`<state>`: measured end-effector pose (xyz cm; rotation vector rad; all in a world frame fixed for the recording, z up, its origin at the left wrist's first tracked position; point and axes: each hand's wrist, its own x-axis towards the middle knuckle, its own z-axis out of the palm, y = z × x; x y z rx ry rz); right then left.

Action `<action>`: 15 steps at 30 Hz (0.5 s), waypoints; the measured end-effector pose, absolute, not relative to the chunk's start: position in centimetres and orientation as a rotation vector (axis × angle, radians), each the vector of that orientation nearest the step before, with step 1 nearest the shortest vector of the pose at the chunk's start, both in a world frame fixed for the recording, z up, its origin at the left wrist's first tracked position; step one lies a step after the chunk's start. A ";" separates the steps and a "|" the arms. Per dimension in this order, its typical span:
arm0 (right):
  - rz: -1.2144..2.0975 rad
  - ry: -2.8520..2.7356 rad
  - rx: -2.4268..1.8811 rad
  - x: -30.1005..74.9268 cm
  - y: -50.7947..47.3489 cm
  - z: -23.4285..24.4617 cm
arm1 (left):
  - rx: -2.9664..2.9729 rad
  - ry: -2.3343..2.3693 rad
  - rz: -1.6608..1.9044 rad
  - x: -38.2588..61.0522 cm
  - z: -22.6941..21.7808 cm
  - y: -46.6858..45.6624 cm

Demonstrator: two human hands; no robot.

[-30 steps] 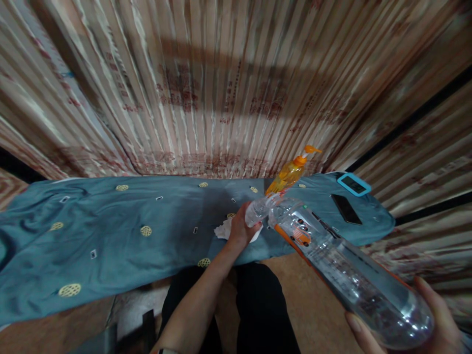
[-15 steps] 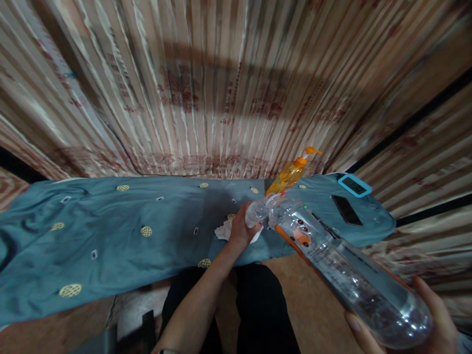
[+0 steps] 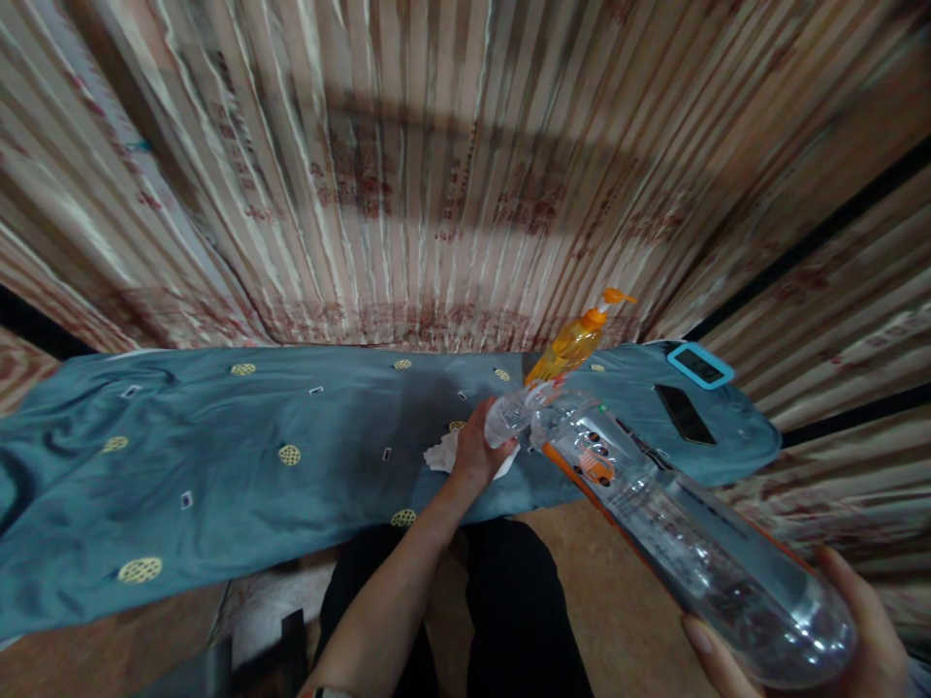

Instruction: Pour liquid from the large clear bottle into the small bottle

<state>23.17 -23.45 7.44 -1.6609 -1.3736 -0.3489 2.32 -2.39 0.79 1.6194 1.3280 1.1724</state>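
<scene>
My left hand point(image 3: 476, 454) is closed round a small clear plastic container point(image 3: 509, 417) over the cloth. In my right hand point(image 3: 873, 640), at the lower right, is the base end of a large clear plastic bottle point(image 3: 690, 543) with an orange-edged label. The large bottle is tilted, its narrow end down toward the small container. Whether the two touch, and whether liquid runs between them, I cannot tell. White crumpled tissue point(image 3: 441, 454) lies under and beside my left hand. Just behind the containers stands an orange pump bottle point(image 3: 571, 344).
A blue-green cloth with yellow patterns point(image 3: 240, 427) covers the long, narrow surface. On its right end lie a dark phone point(image 3: 684, 414) and a blue-framed device with a dark screen point(image 3: 699, 366). Printed pleated curtains point(image 3: 436, 194) hang behind and at the sides, with dark bars.
Almost nothing differs. Both hands keep their hold, and the large bottle has shifted only very slightly.
</scene>
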 end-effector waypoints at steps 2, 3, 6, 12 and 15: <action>-0.320 -1.372 -1.655 23.5 -23.5 7.2 | 1.618 1.313 1.177 2.3 0.8 -2.4; -0.306 -1.378 -1.653 23.7 -23.5 7.1 | 1.620 1.307 1.172 2.3 0.8 -2.4; -0.311 -1.378 -1.655 23.9 -23.6 7.1 | 1.622 1.310 1.155 2.3 0.9 -2.4; -0.328 -1.398 -1.658 23.4 -23.3 7.8 | 1.625 1.328 1.171 2.3 0.8 -2.4; -0.353 -1.437 -1.617 23.5 -23.2 8.0 | 1.622 1.323 1.154 2.4 0.7 -2.4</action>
